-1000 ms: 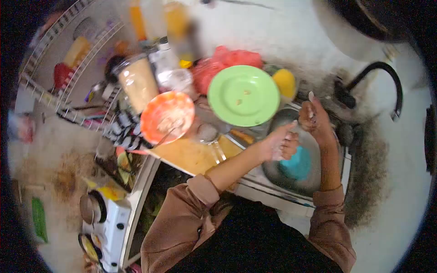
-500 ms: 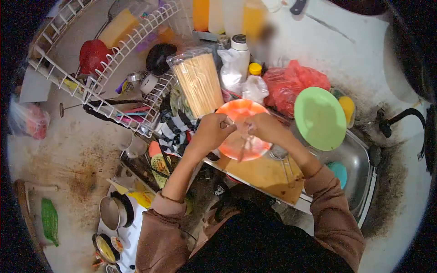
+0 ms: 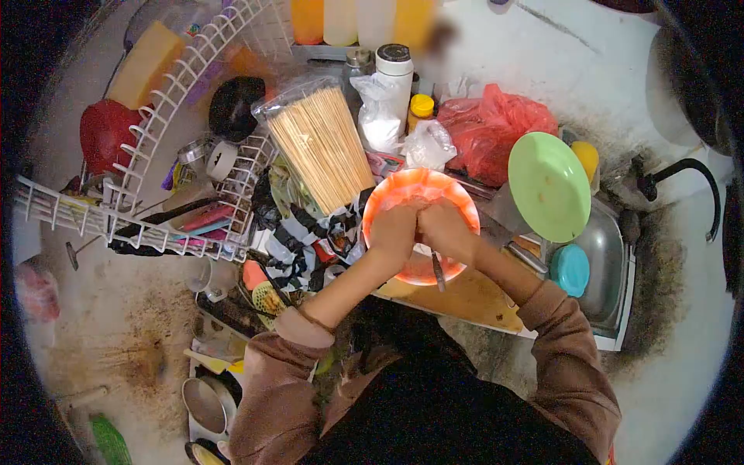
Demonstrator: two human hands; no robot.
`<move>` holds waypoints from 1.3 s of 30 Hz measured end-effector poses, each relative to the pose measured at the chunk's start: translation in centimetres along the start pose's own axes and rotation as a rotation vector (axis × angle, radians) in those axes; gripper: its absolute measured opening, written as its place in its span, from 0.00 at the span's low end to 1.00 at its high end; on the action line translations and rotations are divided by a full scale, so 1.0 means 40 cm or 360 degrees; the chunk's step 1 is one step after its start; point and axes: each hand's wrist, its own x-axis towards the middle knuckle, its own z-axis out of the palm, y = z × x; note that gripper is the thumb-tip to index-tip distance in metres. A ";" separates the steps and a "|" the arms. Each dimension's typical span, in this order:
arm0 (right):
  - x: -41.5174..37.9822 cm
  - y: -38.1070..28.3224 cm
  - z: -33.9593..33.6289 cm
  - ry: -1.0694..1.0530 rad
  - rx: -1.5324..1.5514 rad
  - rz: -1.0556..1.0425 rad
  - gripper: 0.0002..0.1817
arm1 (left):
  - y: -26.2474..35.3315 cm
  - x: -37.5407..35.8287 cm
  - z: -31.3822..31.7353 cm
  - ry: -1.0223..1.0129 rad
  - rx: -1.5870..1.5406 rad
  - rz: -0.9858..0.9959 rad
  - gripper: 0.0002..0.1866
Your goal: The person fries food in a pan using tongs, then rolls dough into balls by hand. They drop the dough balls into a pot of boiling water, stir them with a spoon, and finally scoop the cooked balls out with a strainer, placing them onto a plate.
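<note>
Both hands are over an orange-and-white bowl (image 3: 425, 180) on the counter. My left hand (image 3: 394, 232) is curled at the bowl's left side, fingertips turned inward. Right against it, my right hand (image 3: 449, 231) is closed too, its knuckles facing up. Whatever the fingers pinch is hidden behind the hands. Below my right hand, a utensil with a dark handle (image 3: 439, 275) leans over the bowl's near rim; its other end is in the bowl. A brown wooden board (image 3: 473, 304) lies beneath the bowl, along the counter's front edge.
Behind the bowl are a pack of wooden skewers (image 3: 322, 147), a white bottle (image 3: 395, 81) and a red plastic bag (image 3: 496, 132). To the right, a green plate (image 3: 549, 186) leans by the sink (image 3: 608, 287), which holds a turquoise bowl (image 3: 570, 270). A white dish rack (image 3: 143, 159) stands left.
My hands have come together over the bowl; they were slightly apart before. The utensil's handle now points more to the right. The camera view has shifted a little.
</note>
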 end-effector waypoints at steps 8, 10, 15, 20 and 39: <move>-0.024 0.056 -0.132 -0.0418 0.1461 -0.0004 0.13 | 0.012 -0.015 -0.006 0.0087 0.0128 -0.0018 0.05; -0.054 0.061 -0.186 -0.0347 0.1607 0.0013 0.14 | -0.021 -0.020 0.010 0.0005 0.0231 -0.0063 0.06; -0.097 0.057 -0.198 -0.0203 0.2139 0.0411 0.14 | 0.015 -0.042 -0.100 0.0078 -0.0217 -0.0128 0.10; -0.104 0.031 -0.186 0.0114 0.2189 0.0319 0.14 | 0.015 -0.030 -0.046 0.0314 -0.2194 -0.0342 0.23; -0.099 -0.082 -0.228 0.0728 0.0770 -0.0168 0.29 | 0.099 -0.012 -0.051 0.0336 -0.3555 -0.0342 0.27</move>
